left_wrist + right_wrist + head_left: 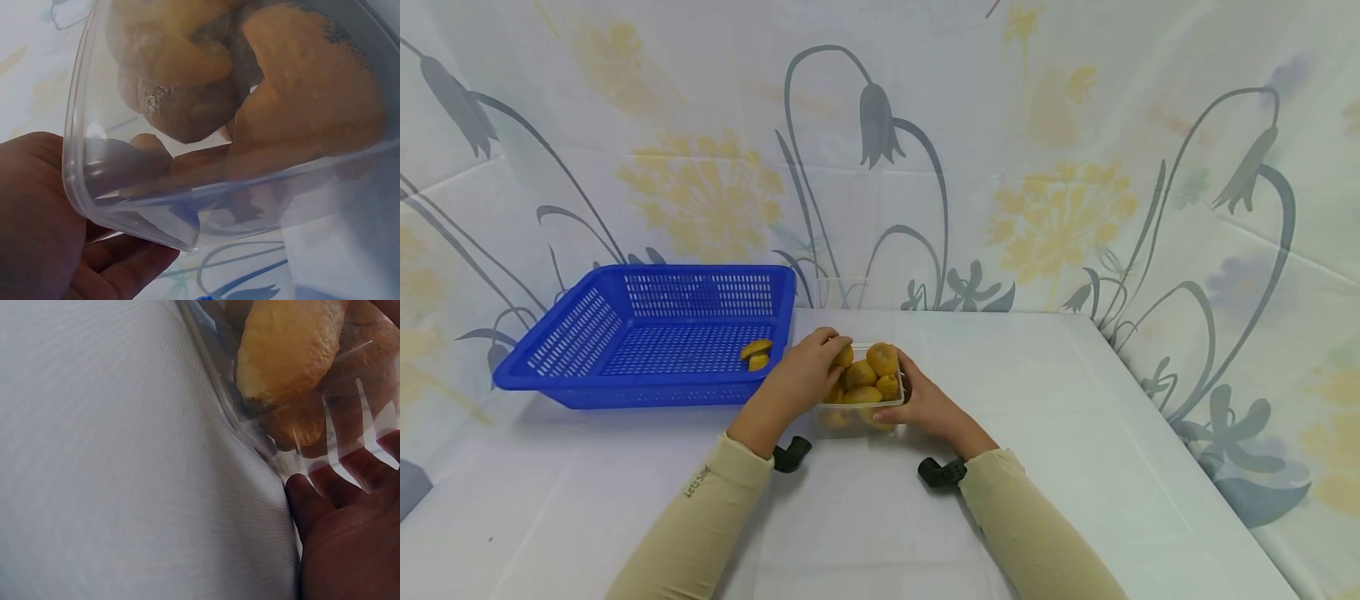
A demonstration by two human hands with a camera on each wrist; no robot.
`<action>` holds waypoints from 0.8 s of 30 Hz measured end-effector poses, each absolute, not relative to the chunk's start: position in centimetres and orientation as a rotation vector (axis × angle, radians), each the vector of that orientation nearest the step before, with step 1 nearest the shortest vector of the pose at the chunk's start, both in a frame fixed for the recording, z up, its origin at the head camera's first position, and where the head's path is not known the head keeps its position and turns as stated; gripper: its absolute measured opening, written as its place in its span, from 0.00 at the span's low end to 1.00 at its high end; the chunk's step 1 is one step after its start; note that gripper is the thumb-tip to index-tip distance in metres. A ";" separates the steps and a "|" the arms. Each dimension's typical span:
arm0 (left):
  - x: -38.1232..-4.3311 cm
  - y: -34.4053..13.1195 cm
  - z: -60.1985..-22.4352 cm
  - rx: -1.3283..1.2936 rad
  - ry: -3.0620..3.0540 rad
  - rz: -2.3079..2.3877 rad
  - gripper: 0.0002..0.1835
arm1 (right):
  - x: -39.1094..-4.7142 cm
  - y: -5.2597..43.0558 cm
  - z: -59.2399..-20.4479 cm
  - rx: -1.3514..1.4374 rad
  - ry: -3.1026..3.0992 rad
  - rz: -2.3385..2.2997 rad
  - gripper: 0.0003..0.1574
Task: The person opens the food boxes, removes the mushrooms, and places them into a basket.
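Observation:
A clear plastic container (850, 421) full of yellow mushrooms (861, 375) stands on the white table. My right hand (925, 404) grips its right end, thumb along the front wall; in the right wrist view, that hand's fingers (306, 500) lie against the see-through wall. My left hand (808, 367) is over the left end, its bent fingers holding a mushroom (844, 358) by the far left corner. In the left wrist view, the left hand (44, 219) is at the rim, partly seen through the plastic; most of its grip is hidden in the head view.
A blue perforated basket (647, 396) stands to the left, close to the container. One yellow mushroom (757, 354) lies in its right end. Behind the table hangs a flower-patterned cloth (880, 208). A grey object (411, 487) shows at the left edge.

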State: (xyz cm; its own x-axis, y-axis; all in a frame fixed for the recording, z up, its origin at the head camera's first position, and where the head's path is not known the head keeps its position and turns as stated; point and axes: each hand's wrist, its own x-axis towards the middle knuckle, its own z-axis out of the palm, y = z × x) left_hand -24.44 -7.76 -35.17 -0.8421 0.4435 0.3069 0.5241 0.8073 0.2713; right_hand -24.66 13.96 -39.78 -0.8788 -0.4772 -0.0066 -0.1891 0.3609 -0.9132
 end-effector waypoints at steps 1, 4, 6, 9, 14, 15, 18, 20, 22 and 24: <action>-24.5 -7.8 -35.2 -0.756 -2.758 -0.505 0.19 | -24.9 14.0 -40.2 -0.597 2.361 -1.528 0.65; -24.4 -7.8 -35.2 -0.769 -2.736 -0.485 0.18 | -25.6 14.1 -41.3 -0.612 2.391 -1.537 0.65; -24.3 -7.8 -35.2 -0.779 -2.717 -0.464 0.17 | -26.1 14.1 -42.1 -0.604 2.423 -1.533 0.66; -24.1 -7.9 -34.7 -0.806 -2.657 -0.455 0.17 | -26.3 14.0 -42.5 -0.589 2.461 -1.517 0.66; -23.5 -8.1 -33.3 -0.794 -2.612 -0.519 0.19 | -26.3 14.0 -42.3 -0.586 2.485 -1.496 0.66; -23.5 -8.2 -33.1 -0.780 -2.625 -0.528 0.20 | -26.3 14.0 -42.2 -0.584 2.484 -1.496 0.66; -23.4 -8.5 -32.7 -0.741 -2.679 -0.534 0.22 | -26.3 14.1 -42.2 -0.579 2.462 -1.501 0.66; -23.4 -8.7 -32.4 -0.720 -2.702 -0.552 0.23 | -26.2 14.1 -42.1 -0.573 2.444 -1.503 0.67; -23.4 -8.9 -32.3 -0.703 -2.708 -0.585 0.23 | -26.2 14.1 -42.2 -0.570 2.432 -1.504 0.68; -23.4 -9.2 -32.1 -0.687 -2.700 -0.626 0.24 | -26.2 14.1 -42.2 -0.574 2.437 -1.498 0.68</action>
State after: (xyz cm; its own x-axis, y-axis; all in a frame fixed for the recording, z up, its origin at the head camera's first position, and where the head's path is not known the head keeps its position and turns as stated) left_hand -23.40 -9.22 -32.12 -0.8458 0.3839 0.3706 0.5078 0.7923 0.3382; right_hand -26.18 14.10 -42.16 -0.8985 -0.4387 0.0136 -0.2104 0.4031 -0.8906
